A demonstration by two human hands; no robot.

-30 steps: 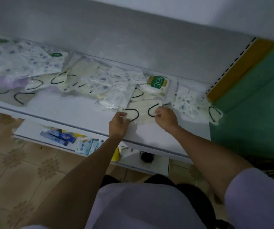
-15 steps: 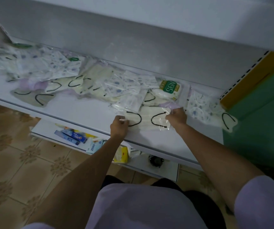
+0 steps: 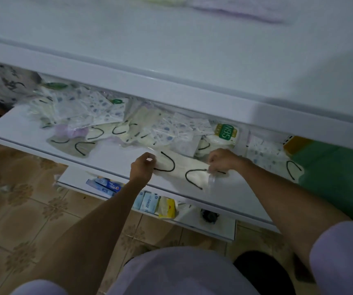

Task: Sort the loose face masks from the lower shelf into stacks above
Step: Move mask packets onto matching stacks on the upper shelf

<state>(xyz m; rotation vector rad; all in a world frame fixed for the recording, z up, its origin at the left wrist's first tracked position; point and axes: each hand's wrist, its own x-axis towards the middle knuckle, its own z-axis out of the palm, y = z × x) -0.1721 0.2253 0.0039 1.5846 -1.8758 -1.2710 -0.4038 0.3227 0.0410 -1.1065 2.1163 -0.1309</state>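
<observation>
Cream mask (image 3: pixel 182 171) is pinched at both ends, left hand (image 3: pixel 142 167) and right hand (image 3: pixel 222 161); wrapper should be lifted level to stacks above.

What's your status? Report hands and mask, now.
Left hand and right hand both pinching the cream mask at the lower shelf front edge. Upper shelf overhangs, nothing blocking.
</observation>
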